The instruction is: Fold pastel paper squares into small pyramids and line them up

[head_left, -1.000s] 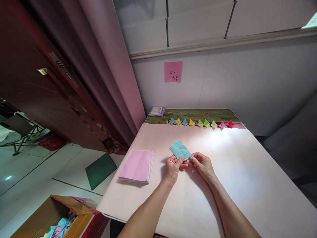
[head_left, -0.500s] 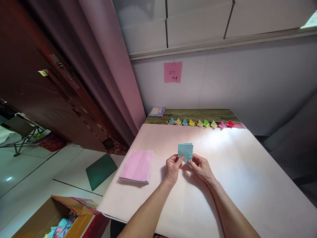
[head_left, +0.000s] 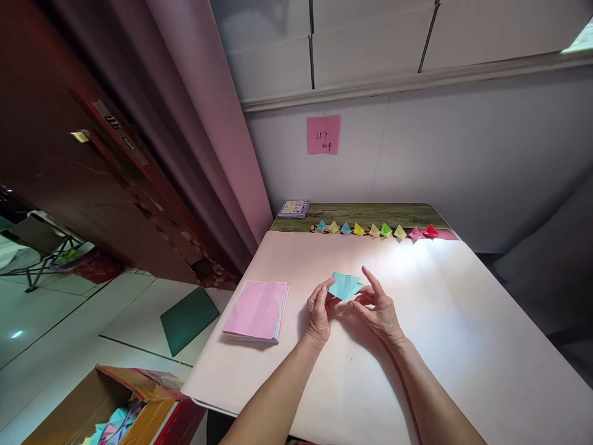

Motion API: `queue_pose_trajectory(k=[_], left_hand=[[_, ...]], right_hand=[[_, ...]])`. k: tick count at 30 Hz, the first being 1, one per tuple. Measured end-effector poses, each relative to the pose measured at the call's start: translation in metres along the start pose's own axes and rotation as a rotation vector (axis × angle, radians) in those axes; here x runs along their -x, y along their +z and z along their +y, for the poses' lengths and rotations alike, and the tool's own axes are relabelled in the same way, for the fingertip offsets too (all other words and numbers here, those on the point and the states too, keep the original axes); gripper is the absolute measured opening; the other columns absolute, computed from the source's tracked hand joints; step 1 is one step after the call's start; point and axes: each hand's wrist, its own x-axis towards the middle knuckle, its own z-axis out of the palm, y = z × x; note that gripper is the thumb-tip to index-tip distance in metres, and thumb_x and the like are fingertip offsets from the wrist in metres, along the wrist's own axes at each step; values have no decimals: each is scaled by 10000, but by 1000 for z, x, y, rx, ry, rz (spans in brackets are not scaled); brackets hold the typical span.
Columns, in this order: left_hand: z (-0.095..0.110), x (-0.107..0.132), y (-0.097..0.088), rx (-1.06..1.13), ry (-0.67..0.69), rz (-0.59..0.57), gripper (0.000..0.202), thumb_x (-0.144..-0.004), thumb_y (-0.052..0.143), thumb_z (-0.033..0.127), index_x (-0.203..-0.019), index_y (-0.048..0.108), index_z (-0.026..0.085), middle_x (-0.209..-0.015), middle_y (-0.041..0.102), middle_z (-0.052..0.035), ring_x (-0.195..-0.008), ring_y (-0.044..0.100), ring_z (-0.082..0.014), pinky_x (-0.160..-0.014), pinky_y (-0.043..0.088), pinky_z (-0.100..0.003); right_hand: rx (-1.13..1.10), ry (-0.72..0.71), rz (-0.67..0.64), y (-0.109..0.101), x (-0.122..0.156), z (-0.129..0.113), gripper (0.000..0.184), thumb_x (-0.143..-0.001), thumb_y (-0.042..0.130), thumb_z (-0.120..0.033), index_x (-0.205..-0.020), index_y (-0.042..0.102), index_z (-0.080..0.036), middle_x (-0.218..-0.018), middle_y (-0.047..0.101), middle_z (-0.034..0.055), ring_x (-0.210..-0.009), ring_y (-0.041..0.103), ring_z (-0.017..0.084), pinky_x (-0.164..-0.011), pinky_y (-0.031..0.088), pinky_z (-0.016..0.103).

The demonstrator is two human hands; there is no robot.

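While hands [head_left: 319, 314] [head_left: 383, 314] flank it, folded turquoise paper [head_left: 344, 287], left edge gripped

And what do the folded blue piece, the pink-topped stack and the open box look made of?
Blue piece: seemingly thin matte paper, judging by its creases.
Stack: probably matte paper too, with layered thin edges.
Box: likely cardboard, plain brown inside, with a shinier, perhaps taped, orange-brown part.
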Motion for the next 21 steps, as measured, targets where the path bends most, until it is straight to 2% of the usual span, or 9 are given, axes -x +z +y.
queue_pose_trajectory(k=[3, 6, 9, 16, 21], left_hand=[[-5, -1, 1, -60, 56, 59, 349, -793, 660, 471, -997, 720, 194, -963, 712, -59, -850, 642, -186, -764, 488, -284], [-8, -3, 0, -47, 57, 52, 324, -732, 739, 397, -982, 721, 191, -945, 715, -53, -864, 635, -173, -787, 471, -275], [-10, -4, -2, -42, 56, 27, 351, -696, 772, 342, -1004, 716, 185, -831, 714, -37, -792, 631, -153, -760, 462, -264], [-13, -5, -5, -67, 60, 26, 280, -675, 781, 322, -897, 738, 157, -714, 680, -25, -684, 603, -133, -690, 453, -248], [-13, -5, -5, -83, 66, 24, 277, -712, 759, 359, -901, 741, 157, -762, 690, -32, -700, 609, -133, -685, 467, -246]], right_hand=[[-13, -23, -20, 1, 2, 1, 613, -794, 663, -266, -1380, 485, -270, -906, 697, 13, -661, 654, 140, -686, 573, 293], [-19, -40, -13, -1, 1, 1, 329, -788, 661, -253, -1117, 679, -247, -970, 711, 46, -727, 660, 167, -687, 562, 296], [8, -30, -53, -4, 0, 1, 153, -771, 676, -249, -909, 736, -222, -863, 710, 55, -732, 650, 190, -651, 546, 297], [26, 34, -69, -9, -2, 2, 141, -743, 698, -263, -870, 736, -213, -895, 707, 57, -740, 655, 195, -651, 536, 300], [0, 109, -7, -6, -1, 1, 230, -743, 745, -403, -815, 715, -186, -800, 720, 56, -695, 662, 191, -648, 524, 291]])
